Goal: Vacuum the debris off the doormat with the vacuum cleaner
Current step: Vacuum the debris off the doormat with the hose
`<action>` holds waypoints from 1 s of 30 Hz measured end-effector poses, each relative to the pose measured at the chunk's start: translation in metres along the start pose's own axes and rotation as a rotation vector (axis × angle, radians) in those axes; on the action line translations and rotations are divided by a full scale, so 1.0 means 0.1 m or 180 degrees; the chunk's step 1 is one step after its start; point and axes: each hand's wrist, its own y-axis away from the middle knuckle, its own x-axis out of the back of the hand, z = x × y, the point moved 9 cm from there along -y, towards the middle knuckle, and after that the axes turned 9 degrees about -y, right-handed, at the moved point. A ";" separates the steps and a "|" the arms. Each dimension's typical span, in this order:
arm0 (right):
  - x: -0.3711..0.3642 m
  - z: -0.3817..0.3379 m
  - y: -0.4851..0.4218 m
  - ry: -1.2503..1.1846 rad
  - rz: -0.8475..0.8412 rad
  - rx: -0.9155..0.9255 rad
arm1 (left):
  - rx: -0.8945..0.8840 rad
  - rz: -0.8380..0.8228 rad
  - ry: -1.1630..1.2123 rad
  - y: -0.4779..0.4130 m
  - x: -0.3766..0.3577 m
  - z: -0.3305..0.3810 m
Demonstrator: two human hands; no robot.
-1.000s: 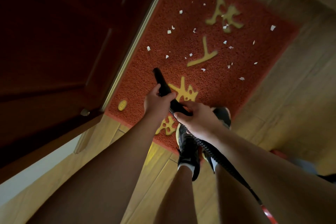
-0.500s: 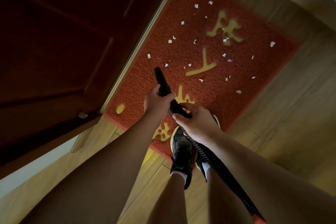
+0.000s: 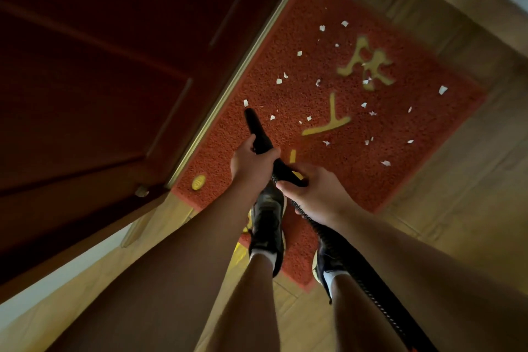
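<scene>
A red doormat (image 3: pixel 354 168) with yellow characters lies on the wooden floor, and several small white paper scraps (image 3: pixel 363 105) are scattered over it. I hold a black vacuum nozzle (image 3: pixel 257 130) with both hands. My left hand (image 3: pixel 251 164) grips the tube partway down. My right hand (image 3: pixel 317 193) grips its rear end, where the ribbed black hose (image 3: pixel 351 263) joins. The nozzle tip sits just below a white scrap (image 3: pixel 245 103) near the mat's left edge.
A dark red door (image 3: pixel 114 80) with a metal-edged threshold (image 3: pixel 228 94) runs along the mat's left side. My two feet in dark shoes (image 3: pixel 267 220) stand on the mat's near edge. Wooden floor (image 3: pixel 463 208) surrounds the mat on the right.
The view has shifted so the mat sits lower in frame. The nozzle tip has moved forward to just below a white scrap by the threshold. Both hands keep their grip.
</scene>
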 end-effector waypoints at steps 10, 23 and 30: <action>-0.23 0.00 -0.14 -0.0249 0.0033 -0.0080 | -0.0023 -0.0091 0.0002 -0.23 0.10 -0.10; -0.32 0.02 -0.32 -0.0131 0.0226 -0.0093 | -0.0088 -0.0251 -0.0108 -0.49 0.08 -0.14; -0.36 0.02 -0.44 -0.0059 0.0270 -0.0102 | -0.0056 -0.0309 -0.0253 -0.61 0.09 -0.13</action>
